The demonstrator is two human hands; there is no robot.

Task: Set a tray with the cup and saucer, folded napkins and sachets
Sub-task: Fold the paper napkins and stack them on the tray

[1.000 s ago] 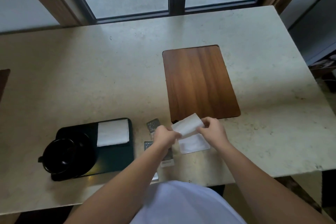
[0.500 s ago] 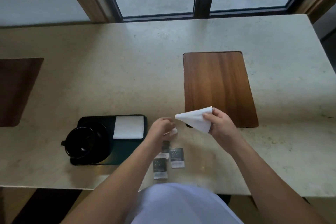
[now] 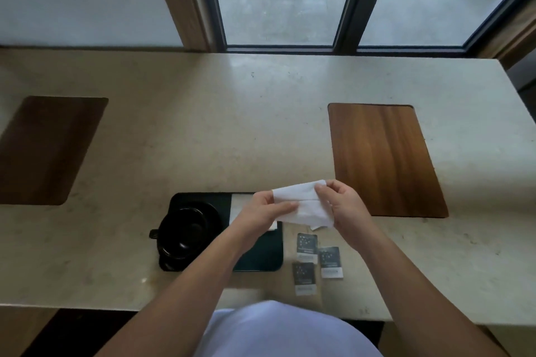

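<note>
while both hands are gripping a white napkin (image 3: 301,206) in the air, the black tray (image 3: 261,258) is sitting below and to the left of it on the pale stone counter (image 3: 203,124). the left hand (image 3: 262,211) is pinching the napkin's left edge, thumb laid across the front, and the right hand (image 3: 345,206) is clasping its right side with fingers curled round the cloth. the napkin is hanging above the tray's right end, touching nothing but the hands.

the tray is holding a black cup (image 3: 185,229) sitting on a black saucer (image 3: 174,262) at its left end, handle pointing left; the cup is looking empty. a second folded white napkin (image 3: 240,203) is lying flat on the tray's far right part, mostly hidden under the left hand. the near right part of the tray is showing bare.

three dark sachets (image 3: 307,245) are lying on the counter just beside the tray's right edge, outside it, close together. two wooden mats are lying on the counter, one (image 3: 383,159) to the right and one (image 3: 43,148) well apart at the far left.
</note>
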